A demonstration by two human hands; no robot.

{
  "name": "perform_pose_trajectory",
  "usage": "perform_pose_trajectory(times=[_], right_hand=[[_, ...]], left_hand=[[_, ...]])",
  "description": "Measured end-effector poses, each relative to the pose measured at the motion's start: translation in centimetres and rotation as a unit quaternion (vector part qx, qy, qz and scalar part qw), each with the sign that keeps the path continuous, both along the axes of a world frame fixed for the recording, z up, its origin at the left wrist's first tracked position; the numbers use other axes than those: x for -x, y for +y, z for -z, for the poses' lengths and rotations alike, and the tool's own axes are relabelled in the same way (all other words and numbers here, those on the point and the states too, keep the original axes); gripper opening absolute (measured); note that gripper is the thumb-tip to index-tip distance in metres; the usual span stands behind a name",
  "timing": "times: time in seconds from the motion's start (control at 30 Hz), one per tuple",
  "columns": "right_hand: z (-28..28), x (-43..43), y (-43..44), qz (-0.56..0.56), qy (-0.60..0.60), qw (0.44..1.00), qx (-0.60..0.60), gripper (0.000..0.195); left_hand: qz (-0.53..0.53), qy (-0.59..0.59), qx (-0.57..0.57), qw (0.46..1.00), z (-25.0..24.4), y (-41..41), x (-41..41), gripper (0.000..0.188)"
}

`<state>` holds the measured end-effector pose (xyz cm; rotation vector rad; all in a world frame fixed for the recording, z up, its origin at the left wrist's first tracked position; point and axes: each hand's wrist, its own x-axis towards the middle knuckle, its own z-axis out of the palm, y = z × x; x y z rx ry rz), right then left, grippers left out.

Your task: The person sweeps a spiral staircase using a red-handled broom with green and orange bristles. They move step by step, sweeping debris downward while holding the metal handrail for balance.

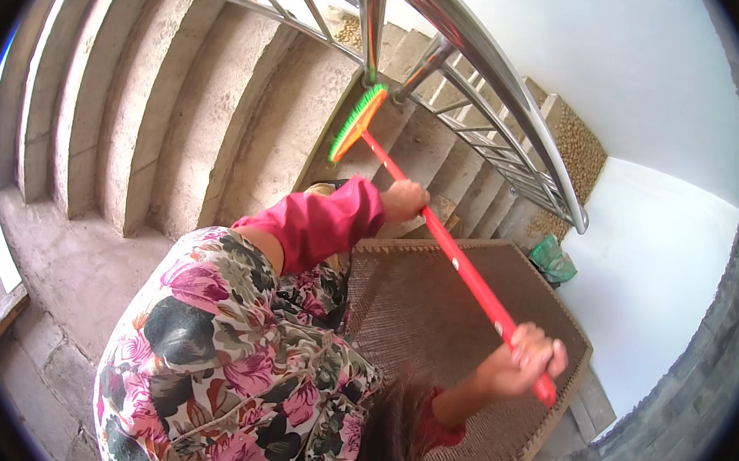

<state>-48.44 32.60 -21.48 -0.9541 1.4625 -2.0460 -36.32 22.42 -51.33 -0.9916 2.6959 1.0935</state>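
A push broom crosses the view on a slant, with a red handle [463, 266], an orange head [366, 118] and green bristles [353, 121]. My left hand [405, 201], below a pushed-up magenta sleeve, grips the handle's middle. Close to the handle's end, my right hand [531, 360] is wrapped around it. The broom head is over a concrete step by the foot of a metal railing post [370, 31]; whether all its bristles touch the step, I cannot tell. My floral garment [232, 349] fills the lower left, and part of a foot [322, 188] shows beyond my left sleeve.
Concrete stairs [185, 108] rise at the left; more steps [443, 142] lie beyond the shiny metal handrail [515, 80]. A brown woven panel [416, 298] stands beneath the handle. Near the white wall [657, 250] are a green plastic bag [552, 259] and pebble-like pieces [578, 142].
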Motion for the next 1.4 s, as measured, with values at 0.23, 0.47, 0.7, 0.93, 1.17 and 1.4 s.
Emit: perform_pose_trajectory(times=[0.23,0.47,0.7,0.93,1.17,1.4], right_hand=[[5.4,2.6,-6.1,0.159,-0.046,0.984,-0.067,0.011],[1.6,1.7,-3.8,0.189,-0.063,0.976,-0.084,0.011],[1.3,2.7,-5.8,0.168,-0.014,0.978,-0.127,0.008],[5.8,3.6,-1.1,0.282,-0.042,0.95,-0.129,0.013],[-1.1,2.1,2.9,0.279,-0.006,0.954,-0.112,0.013],[2.4,4.3,0.1,0.221,-0.051,0.973,-0.053,0.013]], left_hand=[[-0.012,-0.022,0.0,1.0,4.7,-6.9,4.2,0.014],[0.049,-0.049,-0.059,0.996,0.4,-3.4,3.0,0.016],[-0.047,-0.092,-0.02,0.994,-0.8,-4.7,2.4,0.022],[0.03,-0.066,-0.083,0.994,3.3,-0.8,4.5,0.012],[0.081,0.056,-0.042,0.994,-1.3,2.9,5.4,0.018],[0.028,0.004,-0.016,0.999,0.5,-1.1,6.1,0.017]])
